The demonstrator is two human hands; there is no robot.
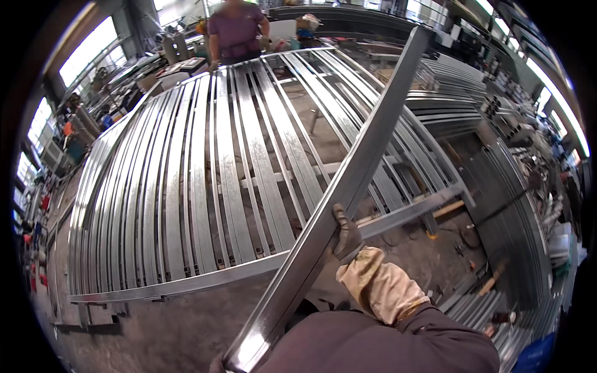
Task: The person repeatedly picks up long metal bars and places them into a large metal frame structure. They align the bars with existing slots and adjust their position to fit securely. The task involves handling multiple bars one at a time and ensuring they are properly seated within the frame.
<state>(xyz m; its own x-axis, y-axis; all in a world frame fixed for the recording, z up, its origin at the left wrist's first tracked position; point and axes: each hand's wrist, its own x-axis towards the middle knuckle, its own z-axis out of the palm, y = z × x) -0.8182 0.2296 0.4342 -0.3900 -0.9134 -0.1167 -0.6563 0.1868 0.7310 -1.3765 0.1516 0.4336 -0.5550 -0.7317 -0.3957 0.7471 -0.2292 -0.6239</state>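
A long, shiny metal tube [336, 186] slants across the view, from beside my body at lower left up toward the upper right. In a dark-palmed work glove with a pale cuff, my right hand [347, 235] is wrapped against the tube's right side near its middle. At the lower end, only a bit of my gloved left hand [216, 364] shows, holding the tube's edge; the rest is hidden. Beneath and beyond the tube lies a large metal frame [217, 278] bearing several parallel metal slats [202, 211] with gaps between them.
Another person [235, 31] stands at the frame's far side. Stacked long profiles [507, 230] lie to the right, with more tubes [472, 314] at lower right. Cluttered materials [165, 71] sit at the far left. Tools and scraps lie on the floor at right.
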